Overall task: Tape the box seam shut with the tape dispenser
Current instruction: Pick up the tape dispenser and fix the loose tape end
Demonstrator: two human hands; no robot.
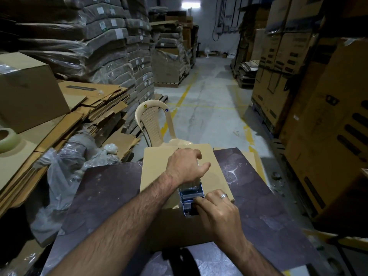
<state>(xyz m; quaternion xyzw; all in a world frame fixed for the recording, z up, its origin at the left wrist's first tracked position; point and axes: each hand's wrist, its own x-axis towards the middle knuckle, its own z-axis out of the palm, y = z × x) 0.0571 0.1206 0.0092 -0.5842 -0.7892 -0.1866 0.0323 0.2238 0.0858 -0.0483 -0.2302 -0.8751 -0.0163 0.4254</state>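
A brown box [157,176] sits on the dark tabletop [103,188] in the lower middle of the frame. The tape dispenser [191,193] rests on top of the box, near its front edge. The left hand [185,163] wraps its fingers around the tape roll end. The right hand [218,208] closes its fingers on the dispenser's near end. A tan chair [153,122] stands behind the box.

Carrying one thing only: dark purple-brown marbled tabletop [258,206], pale veins showing near its far right corner. Sitting directly on it, a tan rectangular cardboard box [157,172], centred between the left and right edges, reaching from near the near edge to past the far edge. Lying bare on both sides of that box.
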